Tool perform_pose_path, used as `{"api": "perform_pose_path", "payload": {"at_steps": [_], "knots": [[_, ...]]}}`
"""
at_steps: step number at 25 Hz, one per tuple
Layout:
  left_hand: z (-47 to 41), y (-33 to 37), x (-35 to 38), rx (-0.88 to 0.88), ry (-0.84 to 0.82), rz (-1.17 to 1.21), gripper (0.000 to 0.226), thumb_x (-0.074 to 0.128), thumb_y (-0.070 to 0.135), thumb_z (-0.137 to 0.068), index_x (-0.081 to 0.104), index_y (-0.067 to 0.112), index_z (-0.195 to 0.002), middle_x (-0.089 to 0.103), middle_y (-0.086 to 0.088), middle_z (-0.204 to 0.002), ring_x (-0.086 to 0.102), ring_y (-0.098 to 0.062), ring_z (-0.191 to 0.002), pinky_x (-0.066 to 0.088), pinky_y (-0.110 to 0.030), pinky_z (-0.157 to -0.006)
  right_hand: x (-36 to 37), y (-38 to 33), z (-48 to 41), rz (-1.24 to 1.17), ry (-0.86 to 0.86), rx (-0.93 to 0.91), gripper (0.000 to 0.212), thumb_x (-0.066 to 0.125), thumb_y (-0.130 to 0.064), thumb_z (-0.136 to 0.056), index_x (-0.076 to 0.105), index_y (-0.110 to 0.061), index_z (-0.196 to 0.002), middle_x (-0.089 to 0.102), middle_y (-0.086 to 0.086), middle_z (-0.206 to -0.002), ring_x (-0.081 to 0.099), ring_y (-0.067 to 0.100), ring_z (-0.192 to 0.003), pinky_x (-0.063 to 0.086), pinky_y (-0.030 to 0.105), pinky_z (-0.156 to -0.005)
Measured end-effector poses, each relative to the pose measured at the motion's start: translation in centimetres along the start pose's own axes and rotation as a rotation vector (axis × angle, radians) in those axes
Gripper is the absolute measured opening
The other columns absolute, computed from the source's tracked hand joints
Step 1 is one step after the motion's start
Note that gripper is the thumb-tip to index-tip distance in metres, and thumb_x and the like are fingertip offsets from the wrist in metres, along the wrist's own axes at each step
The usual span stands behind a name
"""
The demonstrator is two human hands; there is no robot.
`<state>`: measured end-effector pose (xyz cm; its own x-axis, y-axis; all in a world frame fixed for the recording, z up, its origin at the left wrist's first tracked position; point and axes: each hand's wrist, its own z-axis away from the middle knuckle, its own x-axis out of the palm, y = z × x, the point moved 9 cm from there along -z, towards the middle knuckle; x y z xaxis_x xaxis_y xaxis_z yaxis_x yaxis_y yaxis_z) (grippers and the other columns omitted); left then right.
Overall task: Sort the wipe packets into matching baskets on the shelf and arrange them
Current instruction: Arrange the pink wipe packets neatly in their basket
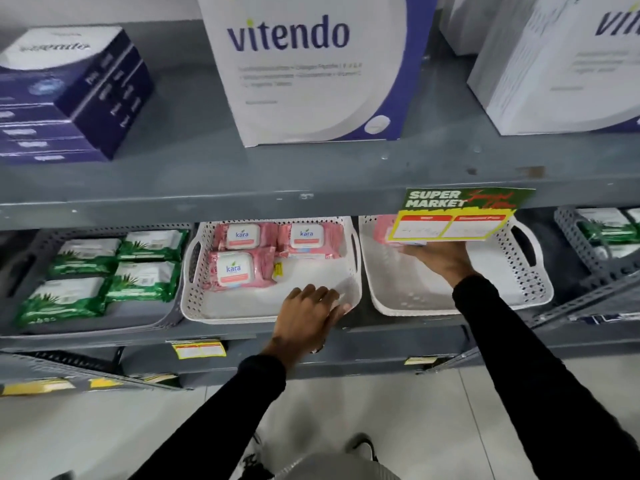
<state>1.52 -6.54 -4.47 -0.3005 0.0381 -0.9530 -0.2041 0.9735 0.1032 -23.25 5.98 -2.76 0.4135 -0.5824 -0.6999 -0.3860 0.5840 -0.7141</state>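
Three pink "kara" wipe packets (239, 268) lie in the middle white basket (207, 311). My left hand (308, 313) grips that basket's front right rim. To its right stands a second white basket (512, 289), where my right hand (440, 254) holds a pink wipe packet (382, 230) at the back; a hanging price tag (460, 214) hides most of it. A grey basket (166, 317) on the left holds several green wipe packets (86, 271).
Another grey basket (581, 244) with green packets sits at the far right. The upper shelf (311, 174) carries a large "vitendo" box (311, 67), a dark blue box (69, 95) and a white box (561, 64). Tiled floor (381, 410) lies below.
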Motion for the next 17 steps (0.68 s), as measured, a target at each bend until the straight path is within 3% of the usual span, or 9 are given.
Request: {"api": "perform_pose_path", "payload": {"at_steps": [2, 4, 5, 7, 10, 13, 17], "knots": [[1.2, -1.9, -0.2, -0.009, 0.001, -0.024, 0.036, 0.042, 0.050, -0.099, 0.066, 0.023, -0.098, 0.071, 0.002, -0.087, 0.065, -0.024, -0.080, 0.051, -0.035, -0.064, 2.0, -4.7, 1.0, -0.089, -0.058, -0.074, 0.044, 0.091, -0.031, -0.066, 0.064, -0.043, -0.098, 0.066, -0.017, -0.109, 0.059, 0.005, -0.106, 0.043, 0.022, -0.097], [2.9, -3.7, -0.5, -0.010, 0.015, -0.074, 0.034, 0.045, 0.049, -0.098, 0.066, 0.024, -0.092, 0.070, 0.003, -0.082, 0.065, -0.024, -0.075, 0.050, -0.034, -0.061, 4.9, -9.7, 2.1, 0.018, -0.146, -0.211, 0.058, 0.091, -0.030, -0.064, 0.064, -0.031, -0.115, 0.062, -0.011, -0.114, 0.053, 0.002, -0.106, 0.030, 0.004, -0.090], [3.8, -4.7, -0.8, -0.015, 0.022, -0.099, 0.032, 0.046, 0.047, -0.098, 0.066, 0.024, -0.089, 0.069, 0.003, -0.079, 0.065, -0.024, -0.073, 0.050, -0.035, -0.060, 6.3, -12.3, 2.7, 0.145, -0.163, -0.300, 0.070, 0.091, -0.034, -0.062, 0.061, -0.028, -0.125, 0.059, -0.005, -0.120, 0.048, 0.010, -0.112, 0.024, 0.007, -0.085], [5.6, -6.6, -1.6, -0.034, 0.051, -0.140, 0.030, 0.045, 0.043, -0.101, 0.064, 0.024, -0.087, 0.066, 0.003, -0.076, 0.063, -0.024, -0.072, 0.048, -0.036, -0.062, 9.8, -15.1, 3.3, 0.376, -0.172, -0.422, 0.082, 0.088, -0.045, -0.059, 0.054, -0.031, -0.133, 0.054, -0.002, -0.128, 0.042, 0.022, -0.121, 0.020, 0.028, -0.083], [7.6, -8.3, -2.6, -0.070, 0.102, -0.151, 0.037, 0.036, 0.042, -0.106, 0.063, 0.025, -0.089, 0.066, 0.003, -0.078, 0.061, -0.024, -0.075, 0.046, -0.038, -0.068, 14.4, -16.0, 3.8, 0.411, -0.217, -0.422, 0.090, 0.086, -0.050, -0.059, 0.049, -0.029, -0.138, 0.051, 0.002, -0.136, 0.039, 0.027, -0.131, 0.030, 0.042, -0.100], [8.3, -8.8, -2.9, -0.094, 0.106, -0.146, 0.039, 0.030, 0.041, -0.108, 0.062, 0.025, -0.093, 0.066, 0.003, -0.082, 0.059, -0.025, -0.078, 0.042, -0.038, -0.069, 18.1, -15.3, 4.6, 0.486, -0.259, -0.384, 0.096, 0.086, -0.047, -0.062, 0.042, -0.023, -0.143, 0.044, 0.005, -0.143, 0.038, 0.031, -0.134, 0.033, 0.044, -0.111], [8.3, -8.7, -2.7, -0.111, 0.103, -0.126, 0.027, 0.042, 0.040, -0.104, 0.059, 0.025, -0.090, 0.065, 0.003, -0.081, 0.058, -0.025, -0.077, 0.040, -0.039, -0.068, 19.2, -15.2, 5.0, 0.585, -0.218, -0.380, 0.103, 0.089, -0.049, -0.056, 0.039, -0.025, -0.143, 0.042, 0.001, -0.142, 0.040, 0.031, -0.128, 0.040, 0.050, -0.102]]}}
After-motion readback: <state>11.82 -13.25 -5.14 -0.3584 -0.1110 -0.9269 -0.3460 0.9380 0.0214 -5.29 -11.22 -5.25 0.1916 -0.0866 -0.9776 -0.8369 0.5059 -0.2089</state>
